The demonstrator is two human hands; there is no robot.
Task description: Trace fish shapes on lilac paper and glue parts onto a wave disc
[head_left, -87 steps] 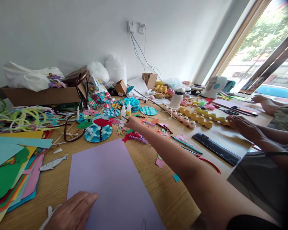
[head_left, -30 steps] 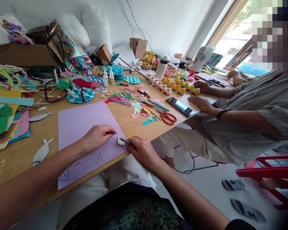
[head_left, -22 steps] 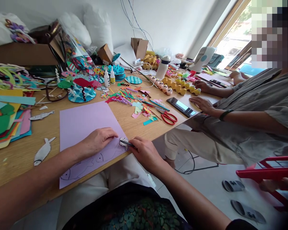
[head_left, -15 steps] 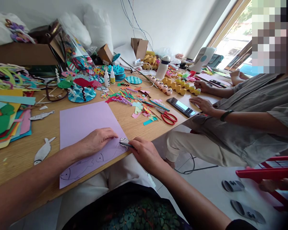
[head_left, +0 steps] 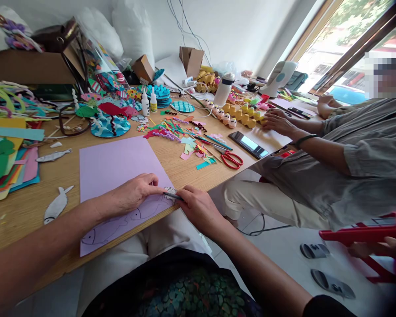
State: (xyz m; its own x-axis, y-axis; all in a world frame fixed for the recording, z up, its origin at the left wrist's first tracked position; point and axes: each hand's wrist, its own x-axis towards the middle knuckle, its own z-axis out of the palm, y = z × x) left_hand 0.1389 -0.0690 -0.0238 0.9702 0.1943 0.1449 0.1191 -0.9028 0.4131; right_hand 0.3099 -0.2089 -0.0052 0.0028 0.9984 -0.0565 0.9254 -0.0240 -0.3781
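Purple paper sheet (head_left: 119, 160): flat on the wooden tabletop (head_left: 191, 177), its long side running along the tabletop's near edge.
Fish outlines (head_left: 107, 231): dark lines drawn along that side of the sheet.
Small white paper cutout with dark markings (head_left: 170, 189): at the sheet's near right corner, close to the tabletop's near edge, partly hidden by the pen.
Slim dark pen (head_left: 175, 196): lies low across the cutout; a steeper angle would probably follow its edge more closely.
Right hand (head_left: 199, 209): fingers grasping the pen; short, light strokes should suit so small a shape.
Left hand (head_left: 135, 192): fingers released, loosely bent over the sheet, the foremost tip at the cutout; whether it presses, I cannot tell. Firm pressure on the cutout's middle would help stop slipping.
Sheet corner: best fully supported, clear of the tabletop's edge.
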